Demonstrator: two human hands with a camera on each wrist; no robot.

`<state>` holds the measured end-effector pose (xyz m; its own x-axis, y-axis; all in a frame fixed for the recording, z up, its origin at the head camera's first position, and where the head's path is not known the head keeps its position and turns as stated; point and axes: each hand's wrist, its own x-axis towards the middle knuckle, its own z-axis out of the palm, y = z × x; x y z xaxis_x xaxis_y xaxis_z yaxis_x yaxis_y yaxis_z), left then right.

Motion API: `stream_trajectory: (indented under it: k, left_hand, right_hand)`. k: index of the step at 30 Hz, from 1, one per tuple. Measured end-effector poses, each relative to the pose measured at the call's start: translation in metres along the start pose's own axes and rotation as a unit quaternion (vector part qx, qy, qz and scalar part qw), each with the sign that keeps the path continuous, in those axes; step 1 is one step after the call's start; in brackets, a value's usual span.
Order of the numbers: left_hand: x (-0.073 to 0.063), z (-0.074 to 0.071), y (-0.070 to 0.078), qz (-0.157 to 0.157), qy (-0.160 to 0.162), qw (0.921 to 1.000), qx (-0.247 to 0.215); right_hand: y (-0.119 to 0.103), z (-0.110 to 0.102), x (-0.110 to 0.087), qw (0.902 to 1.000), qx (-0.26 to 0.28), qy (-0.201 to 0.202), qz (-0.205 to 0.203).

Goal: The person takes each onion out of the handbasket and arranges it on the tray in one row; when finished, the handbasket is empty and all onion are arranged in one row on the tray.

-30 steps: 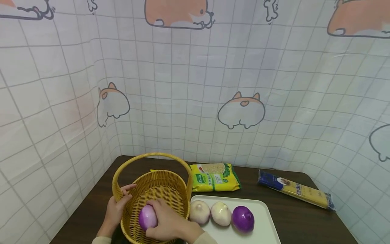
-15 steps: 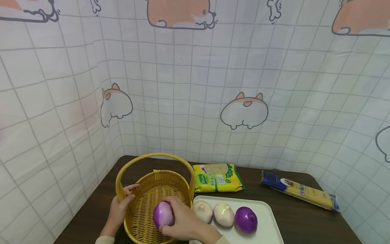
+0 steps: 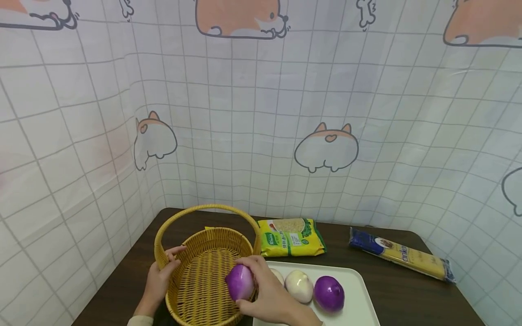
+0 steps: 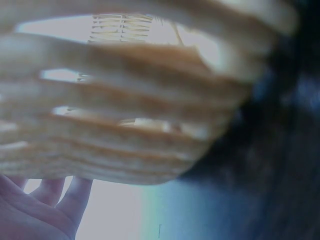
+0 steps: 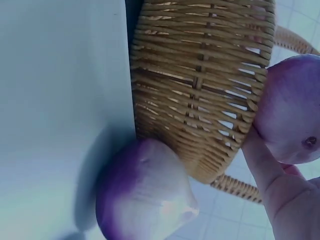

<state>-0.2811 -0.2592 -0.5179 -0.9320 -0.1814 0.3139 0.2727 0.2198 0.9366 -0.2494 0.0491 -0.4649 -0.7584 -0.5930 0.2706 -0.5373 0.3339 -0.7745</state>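
Observation:
My right hand (image 3: 269, 292) grips a purple-and-white onion (image 3: 239, 281) between thumb and fingers, over the right rim of the wicker basket (image 3: 204, 290). In the right wrist view that onion (image 5: 295, 110) is above the basket's woven side (image 5: 200, 70). At the basket's left side, by the foot of its tall handle, my left hand (image 3: 159, 276) holds the rim. The left wrist view has the blurred basket weave (image 4: 110, 100) close up, with my left fingers (image 4: 75, 200) beneath it. No onion shows inside the basket.
Right of the basket lies a white tray (image 3: 355, 303) with a pale onion (image 3: 299, 286), a purple onion (image 3: 329, 293) and another pale onion (image 3: 277, 275) partly behind my right hand. A yellow food packet (image 3: 291, 237) and a pasta pack (image 3: 401, 256) lie farther back on the dark table (image 3: 428, 303).
My right hand has carried the onion rightward and up from inside the basket to its right rim. The left hand has stayed at the basket's left side.

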Motion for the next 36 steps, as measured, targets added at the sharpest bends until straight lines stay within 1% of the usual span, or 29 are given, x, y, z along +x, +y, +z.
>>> stream_trajectory:
  k: [5,9,14,20,22,24,29,36]
  left_hand:
    - [0.0,0.0,0.0,0.004,0.002,1.0,0.003]
    - [0.0,0.0,0.0,0.005,0.003,1.0,0.006]
    - [0.0,0.001,0.0,0.008,0.004,0.9999,0.007]
    - [0.001,0.0,-0.001,0.015,0.004,0.9999,0.008]
    - [0.001,0.0,-0.001,0.017,0.004,0.9998,0.007]
    - [0.001,0.0,-0.001,0.017,0.004,0.9998,0.007]
    - [0.001,0.001,-0.001,0.015,0.003,0.9998,0.009]
    - [0.0,0.0,0.0,0.012,0.0,0.9999,0.005]
  right_hand:
    - [0.003,-0.004,-0.006,0.9998,0.008,0.018,-0.001]
    - [0.005,-0.005,-0.011,0.9993,0.021,0.026,0.015]
    - [0.008,-0.007,-0.018,0.9983,0.015,0.043,0.035]
    - [0.01,-0.011,-0.024,0.9975,0.019,0.056,0.039]
    - [0.011,-0.012,-0.025,0.9975,0.023,0.056,0.037]
    - [0.013,-0.014,-0.026,0.9978,0.019,0.058,0.026]
    - [0.016,-0.017,-0.029,0.9979,-0.01,0.063,-0.007]
    - [0.022,-0.022,-0.036,0.998,-0.011,0.063,0.004]
